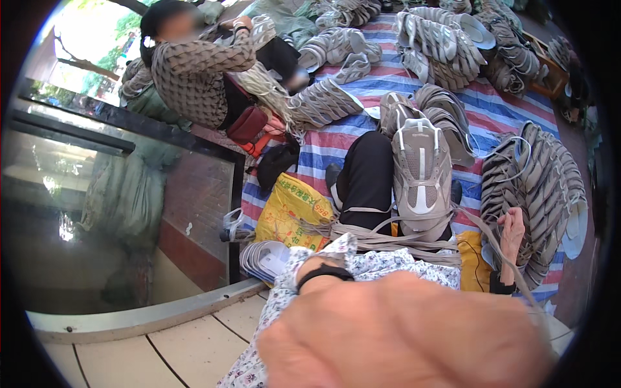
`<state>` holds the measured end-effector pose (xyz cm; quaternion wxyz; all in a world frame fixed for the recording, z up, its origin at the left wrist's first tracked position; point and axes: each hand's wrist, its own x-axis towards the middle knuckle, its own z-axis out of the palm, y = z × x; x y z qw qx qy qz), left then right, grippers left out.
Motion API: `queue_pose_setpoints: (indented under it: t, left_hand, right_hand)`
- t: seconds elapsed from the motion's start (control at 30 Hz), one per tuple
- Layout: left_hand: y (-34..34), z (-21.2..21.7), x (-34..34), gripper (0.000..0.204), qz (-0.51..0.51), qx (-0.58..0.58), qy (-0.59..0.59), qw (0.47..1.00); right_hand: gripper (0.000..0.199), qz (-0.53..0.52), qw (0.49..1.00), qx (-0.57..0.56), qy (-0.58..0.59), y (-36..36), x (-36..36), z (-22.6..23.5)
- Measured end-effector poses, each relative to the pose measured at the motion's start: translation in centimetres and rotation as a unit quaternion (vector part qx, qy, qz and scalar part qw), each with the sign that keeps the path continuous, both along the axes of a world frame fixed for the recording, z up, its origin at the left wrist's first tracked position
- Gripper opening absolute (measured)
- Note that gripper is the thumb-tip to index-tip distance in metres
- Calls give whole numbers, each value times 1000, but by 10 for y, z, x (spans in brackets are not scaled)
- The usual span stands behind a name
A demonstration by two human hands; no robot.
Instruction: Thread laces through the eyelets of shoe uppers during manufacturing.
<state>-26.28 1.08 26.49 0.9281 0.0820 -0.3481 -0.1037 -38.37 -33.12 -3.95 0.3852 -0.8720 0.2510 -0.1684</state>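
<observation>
A grey-and-white sneaker upper (422,169) lies lengthwise over my lap, beside my black trouser leg (367,180). Several flat beige shoelaces (388,243) are strung across my thighs below it. My left hand (401,333), with a black band at its wrist, looms huge and blurred in the foreground; its fingers cannot be made out. To the right of the upper, my right hand (512,233) has curled fingers, their contents hidden. One loose beige lace (490,234) runs from the upper past this hand down toward the blurred left hand.
Stacked uppers (537,194) stand at the right, with more bundles (443,45) farther back on the striped sheet (317,152). A yellow bag (291,210) and pale insole-like pieces (266,258) lie at my left, near a glass panel (129,213). Another person (197,74) sits far left.
</observation>
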Motion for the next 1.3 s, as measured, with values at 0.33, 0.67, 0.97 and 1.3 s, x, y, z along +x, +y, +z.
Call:
queue_pose_setpoints:
  t: [0.33,0.67,0.97,1.3]
  left_hand:
    - [-75,-14,-46,102,-135,-181,-142,964]
    - [0,-64,41,23,-383,351,-166,839]
    - [48,-161,87,37,-124,636,94,756]
    - [-24,-205,94,19,21,718,39,695]
  right_hand:
    - [12,-20,966,259,-22,18,7,7]
    - [13,28,954,298,-2,87,65,64]
    - [12,111,904,412,-1,126,105,96]
    - [11,145,895,421,-12,136,123,74]
